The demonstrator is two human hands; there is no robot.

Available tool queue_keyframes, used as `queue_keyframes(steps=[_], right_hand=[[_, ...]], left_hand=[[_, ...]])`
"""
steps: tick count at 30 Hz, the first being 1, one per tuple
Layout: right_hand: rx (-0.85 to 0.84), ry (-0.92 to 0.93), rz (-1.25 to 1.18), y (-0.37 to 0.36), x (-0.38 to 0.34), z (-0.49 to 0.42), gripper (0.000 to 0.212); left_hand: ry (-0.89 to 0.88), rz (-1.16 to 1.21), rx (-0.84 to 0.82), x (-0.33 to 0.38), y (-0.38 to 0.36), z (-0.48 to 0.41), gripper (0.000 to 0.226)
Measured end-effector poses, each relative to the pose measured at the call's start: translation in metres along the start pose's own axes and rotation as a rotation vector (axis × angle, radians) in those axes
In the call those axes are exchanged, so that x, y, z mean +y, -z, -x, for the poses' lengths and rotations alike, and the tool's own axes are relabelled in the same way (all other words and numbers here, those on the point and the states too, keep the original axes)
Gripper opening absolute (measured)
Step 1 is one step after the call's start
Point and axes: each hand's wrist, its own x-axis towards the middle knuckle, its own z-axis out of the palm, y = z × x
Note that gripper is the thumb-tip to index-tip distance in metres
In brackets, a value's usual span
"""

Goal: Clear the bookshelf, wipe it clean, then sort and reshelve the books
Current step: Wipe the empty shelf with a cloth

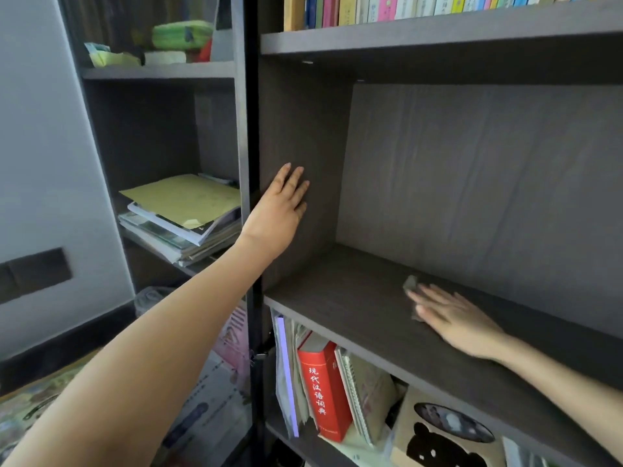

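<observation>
Left hand is laid flat against the side panel. Right hand is laid on the shelf board, with a cloth pressed beneath its fingers. A row of books is shelved above the fingers and a dictionary below them. A stack of papers is lodged left of the left fingers.

The left hand and left forearm are bare, uncovered as far as the view's lower edge. The right hand and right forearm are bare too, the fingers smeared by blur.
</observation>
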Motion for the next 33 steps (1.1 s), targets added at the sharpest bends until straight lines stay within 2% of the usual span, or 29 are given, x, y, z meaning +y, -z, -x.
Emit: queue_keyframes(steps=[3,5,6,9,11,14,18,20,22,24,26,29,33], right_hand=[[0.005,-0.377,0.063,-0.001,0.020,-0.007,0.067],[0.046,-0.479,0.074,-0.009,-0.029,-0.028,0.063],[0.060,-0.438,0.061,-0.014,-0.063,-0.037,0.063],[0.076,-0.128,-0.028,-0.024,-0.155,-0.047,0.059],[0.052,-0.024,-0.048,-0.020,-0.165,-0.033,0.055],[0.029,-0.091,-0.055,-0.015,-0.108,0.011,0.053],[0.012,-0.549,-0.048,-0.007,-0.001,0.081,0.054],[0.035,-0.697,0.004,-0.008,0.023,0.087,0.055],[0.093,-0.645,0.053,-0.011,0.016,0.062,0.055],[0.096,-0.442,0.020,-0.011,-0.013,0.015,0.055],[0.060,-0.247,-0.008,-0.010,-0.048,-0.040,0.054],[0.031,-0.093,-0.046,-0.006,-0.086,-0.110,0.053],[-0.010,-0.029,-0.044,-0.003,-0.093,-0.162,0.054]], left_hand=[[0.019,-0.010,0.008,0.003,-0.003,0.000,0.053],[0.051,0.026,0.004,0.006,-0.005,0.001,0.053],[0.071,0.071,0.022,0.008,-0.005,-0.001,0.052],[0.137,0.181,0.048,0.014,-0.005,-0.001,0.049],[0.146,0.183,0.049,0.015,-0.006,0.000,0.050],[0.135,0.194,0.052,0.015,-0.006,-0.002,0.051],[0.167,0.315,0.073,0.019,-0.001,-0.002,0.051],[0.171,0.409,0.117,0.020,0.000,-0.001,0.048],[0.176,0.617,0.252,0.020,-0.002,0.001,0.040],[0.209,0.855,0.423,0.018,-0.005,0.001,0.034],[0.252,0.991,0.549,0.016,-0.008,0.000,0.033],[0.241,1.024,0.591,0.018,-0.009,0.000,0.032],[0.244,0.946,0.604,0.024,-0.017,-0.002,0.026]])
